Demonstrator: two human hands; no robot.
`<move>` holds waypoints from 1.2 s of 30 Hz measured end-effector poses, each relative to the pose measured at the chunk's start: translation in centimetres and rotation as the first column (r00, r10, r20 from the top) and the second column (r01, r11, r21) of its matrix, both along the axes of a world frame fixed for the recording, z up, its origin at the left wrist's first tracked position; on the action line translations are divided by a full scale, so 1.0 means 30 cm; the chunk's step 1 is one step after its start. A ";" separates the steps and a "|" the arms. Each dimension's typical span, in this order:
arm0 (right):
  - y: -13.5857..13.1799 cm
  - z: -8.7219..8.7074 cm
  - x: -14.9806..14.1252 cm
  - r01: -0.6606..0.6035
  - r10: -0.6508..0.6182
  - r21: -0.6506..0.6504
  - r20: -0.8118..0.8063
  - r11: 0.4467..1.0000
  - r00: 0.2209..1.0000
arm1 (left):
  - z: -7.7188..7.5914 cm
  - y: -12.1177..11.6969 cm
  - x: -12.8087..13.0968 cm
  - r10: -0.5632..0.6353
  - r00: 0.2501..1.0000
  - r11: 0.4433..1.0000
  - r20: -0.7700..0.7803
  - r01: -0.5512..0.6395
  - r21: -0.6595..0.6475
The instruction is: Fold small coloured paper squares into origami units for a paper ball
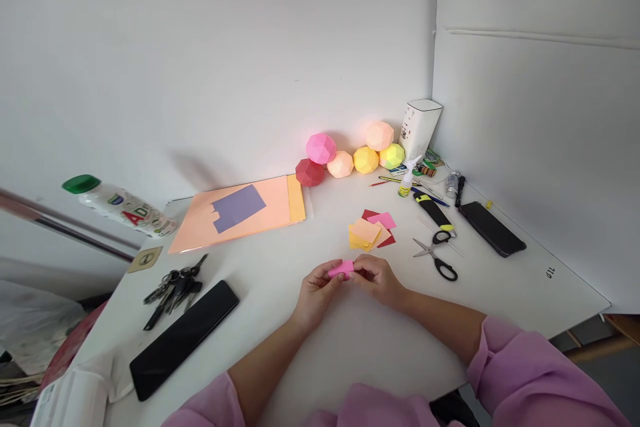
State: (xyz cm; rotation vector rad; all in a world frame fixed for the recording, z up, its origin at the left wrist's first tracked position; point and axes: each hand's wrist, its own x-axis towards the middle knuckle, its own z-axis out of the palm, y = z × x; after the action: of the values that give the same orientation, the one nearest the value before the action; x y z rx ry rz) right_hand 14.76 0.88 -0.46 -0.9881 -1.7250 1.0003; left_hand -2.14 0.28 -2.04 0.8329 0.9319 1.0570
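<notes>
Between my two hands is a small piece of pink paper (342, 269), apparently folded, held just above the white table. My left hand (317, 285) pinches its left end, thumb in front. At its right end, the fingertips of my right hand (379, 278) close on the paper. A loose pile of cut paper pieces (367, 232) in pink, red, peach and yellow lies just beyond my hands. To the right of the pile, scissors (434, 254) with black handles rest with their blades apart.
Faceted paper balls (321, 148) stand along the wall. Peach paper sheets (240, 213) with a purple piece lie at left. Keys (175, 287), a black phone (184, 340) and a bottle (120, 207) are nearer left. A glue bottle (406, 183), box cutter (433, 211) and black case (493, 229) sit at right.
</notes>
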 end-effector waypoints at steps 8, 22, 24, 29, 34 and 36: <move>0.000 -0.020 -0.001 0.077 -0.074 0.058 -0.049 0.995 0.996 | 0.002 0.000 0.003 0.012 0.999 0.999 -0.040 -0.010 0.033; -0.007 -0.021 -0.012 0.058 -0.064 0.170 0.032 0.984 0.997 | 0.007 -0.017 0.001 0.006 0.970 0.971 -0.243 0.052 0.233; -0.006 -0.025 -0.012 0.059 -0.066 0.157 0.043 0.986 0.997 | 0.011 -0.019 0.002 0.015 0.966 0.965 -0.259 0.054 0.257; -0.005 -0.031 -0.011 0.060 -0.067 0.176 0.037 0.983 0.997 | 0.008 -0.020 0.000 0.027 0.961 0.962 -0.276 0.049 0.267; -0.003 -0.033 -0.013 0.055 -0.062 0.232 0.023 0.971 0.998 | 0.006 -0.024 -0.001 0.007 0.956 0.965 -0.293 0.071 0.253; -0.003 -0.034 -0.015 0.056 -0.064 0.249 0.025 0.967 0.998 | 0.006 -0.026 -0.001 -0.002 0.950 0.962 -0.313 0.087 0.258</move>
State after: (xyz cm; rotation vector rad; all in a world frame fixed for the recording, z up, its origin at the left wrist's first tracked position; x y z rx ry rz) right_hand 14.32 0.78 -1.48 -0.8922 -1.7864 0.7112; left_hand -2.17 -0.50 -1.85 1.2699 1.0386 1.0440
